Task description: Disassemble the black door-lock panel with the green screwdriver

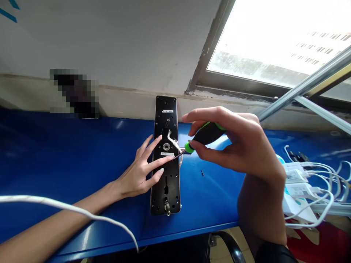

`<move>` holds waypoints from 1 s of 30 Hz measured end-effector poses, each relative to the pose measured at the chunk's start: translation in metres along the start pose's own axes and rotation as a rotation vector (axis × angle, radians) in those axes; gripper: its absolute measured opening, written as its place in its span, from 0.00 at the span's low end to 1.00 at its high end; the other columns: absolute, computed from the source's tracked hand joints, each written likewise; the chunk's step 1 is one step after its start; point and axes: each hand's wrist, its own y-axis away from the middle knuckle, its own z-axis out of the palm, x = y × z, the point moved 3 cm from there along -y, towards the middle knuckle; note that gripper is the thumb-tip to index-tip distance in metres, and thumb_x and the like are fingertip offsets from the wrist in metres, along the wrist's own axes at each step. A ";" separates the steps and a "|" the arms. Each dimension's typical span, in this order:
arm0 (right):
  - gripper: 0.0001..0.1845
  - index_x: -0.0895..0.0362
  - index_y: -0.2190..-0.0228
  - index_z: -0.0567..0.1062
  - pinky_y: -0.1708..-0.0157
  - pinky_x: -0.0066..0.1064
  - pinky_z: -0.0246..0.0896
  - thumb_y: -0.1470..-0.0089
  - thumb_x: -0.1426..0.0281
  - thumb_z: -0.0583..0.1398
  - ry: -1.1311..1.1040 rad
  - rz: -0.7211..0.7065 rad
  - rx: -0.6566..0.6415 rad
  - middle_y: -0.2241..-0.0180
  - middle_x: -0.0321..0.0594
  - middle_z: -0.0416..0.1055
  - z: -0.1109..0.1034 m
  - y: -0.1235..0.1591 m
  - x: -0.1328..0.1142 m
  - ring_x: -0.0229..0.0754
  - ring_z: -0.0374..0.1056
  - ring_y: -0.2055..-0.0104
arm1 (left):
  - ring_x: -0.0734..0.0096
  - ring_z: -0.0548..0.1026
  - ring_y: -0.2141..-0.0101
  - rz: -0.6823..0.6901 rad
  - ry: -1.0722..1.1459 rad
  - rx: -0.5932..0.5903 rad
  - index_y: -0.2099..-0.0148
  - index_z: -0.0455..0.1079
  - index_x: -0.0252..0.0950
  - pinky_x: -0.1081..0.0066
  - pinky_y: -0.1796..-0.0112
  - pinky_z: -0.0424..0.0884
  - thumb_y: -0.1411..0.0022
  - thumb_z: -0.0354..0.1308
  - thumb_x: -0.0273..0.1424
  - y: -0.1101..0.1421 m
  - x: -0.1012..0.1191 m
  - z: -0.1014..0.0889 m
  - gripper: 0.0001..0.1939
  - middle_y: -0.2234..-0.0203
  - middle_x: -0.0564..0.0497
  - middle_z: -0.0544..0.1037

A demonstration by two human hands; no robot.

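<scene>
Visibly, the right hand pinches a screwdriver; fingers apart, the left hand touches a panel whose label begins "CE".

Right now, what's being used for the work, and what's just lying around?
For the work:
screwdriver, in the right hand
black panel, under the left hand
white wire on the panel
tiny dark pieces, maybe screws

Just lying about, it seems:
white cable at lower left
white adapters at the right

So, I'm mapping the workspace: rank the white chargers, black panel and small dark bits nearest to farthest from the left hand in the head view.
1. Black panel: touching the left hand
2. Small dark bits: right of the panel
3. White chargers: far right
</scene>
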 end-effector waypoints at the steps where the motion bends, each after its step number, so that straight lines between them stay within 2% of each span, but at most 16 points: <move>1: 0.23 0.58 0.45 0.75 0.58 0.28 0.77 0.42 0.79 0.65 0.015 -0.006 0.002 0.56 0.38 0.81 0.000 0.001 -0.001 0.37 0.78 0.59 | 0.34 0.37 0.25 -0.005 0.005 -0.007 0.29 0.65 0.54 0.29 0.32 0.48 0.28 0.55 0.28 0.000 0.000 0.000 0.28 0.22 0.56 0.34; 3: 0.19 0.58 0.47 0.76 0.62 0.26 0.76 0.39 0.75 0.66 0.072 -0.021 0.020 0.59 0.37 0.81 0.001 0.002 -0.005 0.34 0.77 0.64 | 0.36 0.38 0.25 -0.012 0.012 -0.020 0.29 0.64 0.53 0.31 0.31 0.48 0.28 0.55 0.28 -0.001 -0.001 0.000 0.29 0.22 0.56 0.33; 6: 0.13 0.57 0.53 0.79 0.70 0.25 0.72 0.38 0.66 0.67 0.205 -0.031 0.063 0.68 0.33 0.80 0.004 0.002 -0.011 0.31 0.73 0.73 | 0.38 0.40 0.25 -0.006 0.030 -0.052 0.28 0.63 0.50 0.34 0.30 0.50 0.27 0.54 0.28 -0.002 0.000 -0.001 0.28 0.22 0.54 0.31; 8: 0.13 0.57 0.59 0.79 0.73 0.26 0.70 0.38 0.61 0.68 0.273 -0.031 0.104 0.73 0.31 0.78 0.006 0.002 -0.015 0.31 0.72 0.75 | 0.40 0.43 0.25 -0.003 0.054 -0.078 0.28 0.62 0.49 0.38 0.30 0.53 0.27 0.54 0.27 -0.002 0.000 -0.001 0.28 0.22 0.52 0.30; 11: 0.09 0.57 0.61 0.78 0.73 0.26 0.70 0.36 0.63 0.66 0.247 0.013 0.090 0.72 0.31 0.79 0.007 0.002 -0.019 0.32 0.73 0.74 | 0.41 0.47 0.26 0.000 0.087 -0.074 0.28 0.62 0.49 0.41 0.30 0.57 0.27 0.55 0.27 -0.002 0.000 -0.001 0.29 0.22 0.52 0.32; 13: 0.05 0.55 0.58 0.78 0.70 0.25 0.72 0.35 0.69 0.64 0.142 0.037 0.037 0.67 0.32 0.81 0.007 0.003 -0.020 0.31 0.75 0.72 | 0.40 0.48 0.26 -0.001 0.104 -0.057 0.28 0.62 0.49 0.41 0.31 0.58 0.28 0.56 0.27 -0.002 -0.001 -0.002 0.30 0.22 0.52 0.34; 18: 0.25 0.52 0.45 0.74 0.65 0.28 0.75 0.43 0.80 0.62 0.017 0.048 -0.033 0.58 0.36 0.81 0.008 0.006 -0.021 0.35 0.76 0.66 | 0.41 0.49 0.26 -0.008 0.132 -0.062 0.28 0.62 0.48 0.41 0.31 0.58 0.28 0.58 0.27 -0.003 -0.001 -0.002 0.30 0.22 0.49 0.36; 20: 0.26 0.53 0.46 0.75 0.66 0.30 0.75 0.45 0.79 0.63 0.037 0.034 -0.011 0.57 0.38 0.80 0.008 0.006 -0.019 0.37 0.75 0.66 | 0.42 0.49 0.26 -0.006 0.139 -0.048 0.28 0.63 0.48 0.41 0.31 0.58 0.28 0.57 0.27 -0.003 -0.001 -0.001 0.29 0.22 0.49 0.38; 25: 0.13 0.54 0.56 0.79 0.73 0.29 0.69 0.44 0.77 0.67 0.129 -0.023 0.043 0.67 0.34 0.79 0.007 0.004 -0.015 0.33 0.71 0.73 | 0.43 0.52 0.27 0.007 0.158 -0.014 0.29 0.64 0.47 0.41 0.31 0.59 0.28 0.57 0.28 -0.003 -0.001 -0.001 0.28 0.22 0.49 0.40; 30: 0.25 0.54 0.46 0.74 0.64 0.29 0.76 0.45 0.79 0.63 0.053 -0.022 -0.004 0.53 0.39 0.80 0.006 0.004 -0.016 0.37 0.77 0.63 | 0.45 0.51 0.26 -0.023 0.148 -0.072 0.29 0.63 0.47 0.45 0.31 0.60 0.27 0.55 0.29 -0.004 0.000 -0.003 0.27 0.22 0.50 0.38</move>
